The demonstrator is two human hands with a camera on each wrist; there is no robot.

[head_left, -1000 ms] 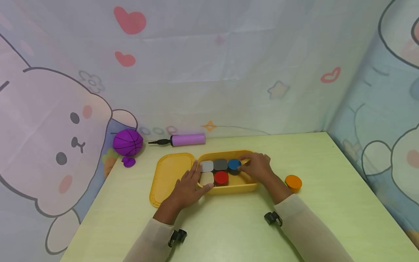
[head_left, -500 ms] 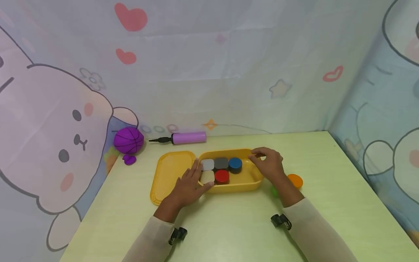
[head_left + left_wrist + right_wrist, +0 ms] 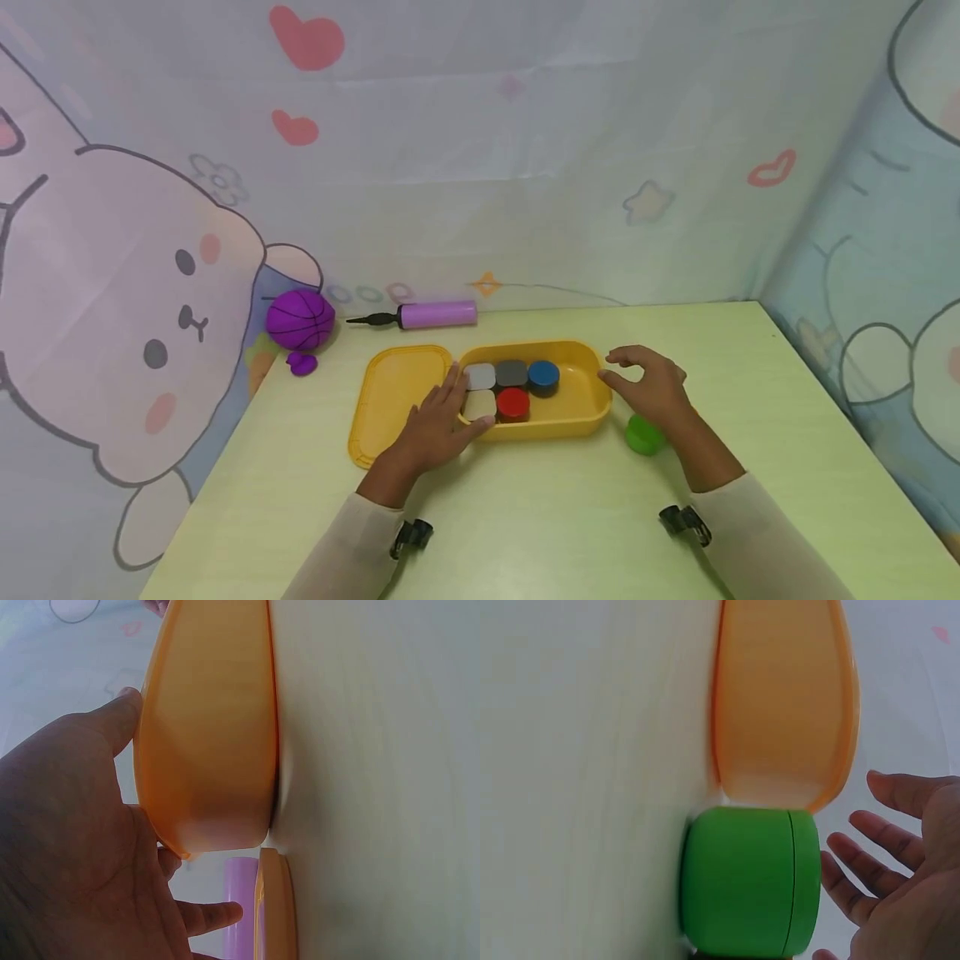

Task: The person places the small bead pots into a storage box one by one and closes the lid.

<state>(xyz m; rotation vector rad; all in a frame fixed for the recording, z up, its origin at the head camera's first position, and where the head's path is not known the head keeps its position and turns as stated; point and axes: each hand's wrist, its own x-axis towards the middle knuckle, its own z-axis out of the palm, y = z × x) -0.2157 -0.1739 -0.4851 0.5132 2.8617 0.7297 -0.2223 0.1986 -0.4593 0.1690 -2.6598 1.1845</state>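
Observation:
A yellow plastic box (image 3: 555, 429) holds several small tubs at its left and middle: a light grey one (image 3: 481, 377), a dark grey one (image 3: 512, 373), a blue-topped one (image 3: 543, 377), a cream one (image 3: 480, 406) and a red-topped one (image 3: 513, 403). My left hand (image 3: 431, 433) rests on the box's left end with straight fingers, its thumb at the front rim. Just off the right end, my right hand (image 3: 651, 387) hovers with nothing between thumb and fingers. A green lidded tub (image 3: 742, 881) stands on the table below that hand.
The flat yellow lid (image 3: 390, 400) lies left of the box, partly under the left hand. Farther back are a purple pump (image 3: 438, 314), a purple ball (image 3: 300, 321) and a small purple duck-like toy (image 3: 302, 363). A printed cloth (image 3: 555, 208) hangs behind the table.
My right hand has left the blue-topped tub and moved right, out of the box. The green tub has come into view while the orange one is now mostly hidden. The left hand has stayed put.

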